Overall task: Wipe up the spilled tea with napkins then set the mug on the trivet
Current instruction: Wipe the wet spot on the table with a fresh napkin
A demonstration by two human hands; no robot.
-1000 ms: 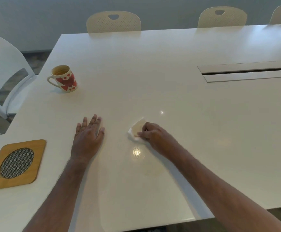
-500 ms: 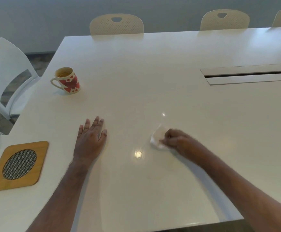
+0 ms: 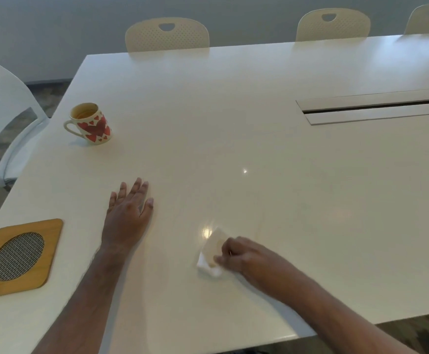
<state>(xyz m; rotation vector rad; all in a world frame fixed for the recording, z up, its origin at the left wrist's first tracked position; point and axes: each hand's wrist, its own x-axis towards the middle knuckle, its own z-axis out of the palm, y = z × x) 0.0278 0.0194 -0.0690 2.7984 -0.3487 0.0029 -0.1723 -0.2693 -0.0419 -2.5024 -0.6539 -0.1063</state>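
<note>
One napkin point(image 3: 212, 254) pinched in right hand point(image 3: 244, 256) fingers; left hand point(image 3: 126, 215) lies flat, fingers straight, on tabletop point(image 3: 259, 139); I advise firm overlapping strokes.

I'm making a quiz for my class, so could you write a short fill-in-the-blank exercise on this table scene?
1. The right hand presses a ____ onto the table.
2. The left hand lies ____ on the table, holding nothing.
3. The mug is printed with red ____.
4. The wooden trivet has ____ standing on it.

Missing words: napkin; flat; hearts; nothing
</note>
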